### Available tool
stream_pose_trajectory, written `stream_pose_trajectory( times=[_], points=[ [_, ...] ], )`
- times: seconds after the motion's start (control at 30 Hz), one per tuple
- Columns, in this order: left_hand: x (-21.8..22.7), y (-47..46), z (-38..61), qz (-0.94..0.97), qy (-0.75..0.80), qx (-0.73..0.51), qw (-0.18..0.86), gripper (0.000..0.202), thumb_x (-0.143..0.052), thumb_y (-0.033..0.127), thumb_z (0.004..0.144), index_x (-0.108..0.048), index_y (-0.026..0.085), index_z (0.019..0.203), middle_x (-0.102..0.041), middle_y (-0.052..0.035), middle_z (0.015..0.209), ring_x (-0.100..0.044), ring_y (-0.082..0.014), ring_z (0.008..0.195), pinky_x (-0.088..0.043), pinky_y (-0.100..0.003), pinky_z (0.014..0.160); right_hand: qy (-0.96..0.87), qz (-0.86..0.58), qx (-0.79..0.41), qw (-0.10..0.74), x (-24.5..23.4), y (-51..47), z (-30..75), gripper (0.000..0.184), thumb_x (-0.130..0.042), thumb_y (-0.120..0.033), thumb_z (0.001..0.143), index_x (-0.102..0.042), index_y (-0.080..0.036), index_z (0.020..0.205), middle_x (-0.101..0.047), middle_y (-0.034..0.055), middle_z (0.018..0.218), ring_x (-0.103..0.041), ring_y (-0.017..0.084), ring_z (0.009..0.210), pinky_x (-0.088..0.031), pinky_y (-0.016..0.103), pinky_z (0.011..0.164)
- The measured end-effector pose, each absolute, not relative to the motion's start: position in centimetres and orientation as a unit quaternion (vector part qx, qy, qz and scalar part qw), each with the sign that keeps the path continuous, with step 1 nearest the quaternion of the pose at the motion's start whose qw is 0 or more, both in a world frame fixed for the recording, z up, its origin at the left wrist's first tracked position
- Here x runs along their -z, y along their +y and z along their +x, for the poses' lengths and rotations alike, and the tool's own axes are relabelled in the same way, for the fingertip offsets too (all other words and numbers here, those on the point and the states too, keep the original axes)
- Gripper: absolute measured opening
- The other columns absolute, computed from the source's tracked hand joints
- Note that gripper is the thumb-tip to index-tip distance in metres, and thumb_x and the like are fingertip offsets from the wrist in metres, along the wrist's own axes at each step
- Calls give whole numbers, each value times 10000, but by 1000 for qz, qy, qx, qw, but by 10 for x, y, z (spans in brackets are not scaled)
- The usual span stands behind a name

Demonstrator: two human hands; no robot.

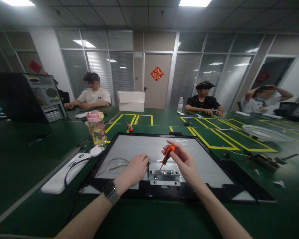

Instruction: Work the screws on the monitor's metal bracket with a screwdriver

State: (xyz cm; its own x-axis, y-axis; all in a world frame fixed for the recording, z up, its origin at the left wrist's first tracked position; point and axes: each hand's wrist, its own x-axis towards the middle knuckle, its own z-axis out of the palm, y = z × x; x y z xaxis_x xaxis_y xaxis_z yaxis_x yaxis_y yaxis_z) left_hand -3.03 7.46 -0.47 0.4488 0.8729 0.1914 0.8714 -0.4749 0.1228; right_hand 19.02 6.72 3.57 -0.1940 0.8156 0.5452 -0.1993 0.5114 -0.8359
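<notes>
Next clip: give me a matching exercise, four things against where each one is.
1 screwdriver
2 left hand
3 pink-lidded bottle
4 white box

a far off, beyond the monitor panel
b in the right hand, tip at the metal bracket
c standing left of the monitor panel
d resting on the monitor panel beside the bracket

Pairs: 1-b, 2-d, 3-c, 4-a

Dark green tabletop (20,159) with yellow line markings (241,149); orange-black screwdriver (167,154) over a grey monitor (129,146).
Screwdriver: orange handle, black grip, silver shaft. Monitor: light grey back panel, black frame, bare silver bracket (164,173) by its near edge, thin brownish wires (112,163) on the left. Toward the tabletop's left edge: white keyboard (57,181), clear bottle (96,127) with pink lid and flowery print, black computer case (27,96) with grey rear. Far edge: white box (131,101). Watch (111,191) dark grey. Red-and-gold diamond (157,73) on a beige door.
</notes>
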Motion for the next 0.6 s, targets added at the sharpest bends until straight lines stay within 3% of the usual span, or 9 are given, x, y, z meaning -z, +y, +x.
stream_pose_trajectory(
  times=[0.17,0.3,0.47,0.6],
  points=[
    [4,74,-30,851,512,-116,3,444,-416,99,923,-528,150,1351,-566,-134,1368,-531,-265,1268,-399,-417,1109,-676,-259,-350,594,-36,66,189,181,-669,-355,901,-686,-280,1065,-655,23,961,-689,183,850,-563,315,780],
    [5,74,-30,852,510,-120,1,438,-408,102,932,-531,142,1351,-571,-138,1357,-532,-259,1266,-393,-410,1113,-682,-280,-299,606,-33,69,189,184,-697,-296,871,-682,-272,1052,-638,-1,858,-675,167,750,-565,302,734],
    [5,75,-29,852,510,-120,2,433,-414,95,923,-544,136,1334,-574,-143,1355,-539,-268,1253,-407,-421,1102,-722,-260,-299,567,-30,65,188,293,-555,-266,963,-614,-287,1249,-720,55,1075,-712,194,941,-578,346,858],
    [5,75,-29,852,510,-120,3,437,-429,100,921,-536,152,1342,-574,-134,1350,-537,-260,1261,-405,-411,1104,-752,-239,-269,553,-28,59,183,289,-495,-237,992,-605,-287,1255,-704,74,1162,-701,204,1033,-562,369,919]
  ],
)
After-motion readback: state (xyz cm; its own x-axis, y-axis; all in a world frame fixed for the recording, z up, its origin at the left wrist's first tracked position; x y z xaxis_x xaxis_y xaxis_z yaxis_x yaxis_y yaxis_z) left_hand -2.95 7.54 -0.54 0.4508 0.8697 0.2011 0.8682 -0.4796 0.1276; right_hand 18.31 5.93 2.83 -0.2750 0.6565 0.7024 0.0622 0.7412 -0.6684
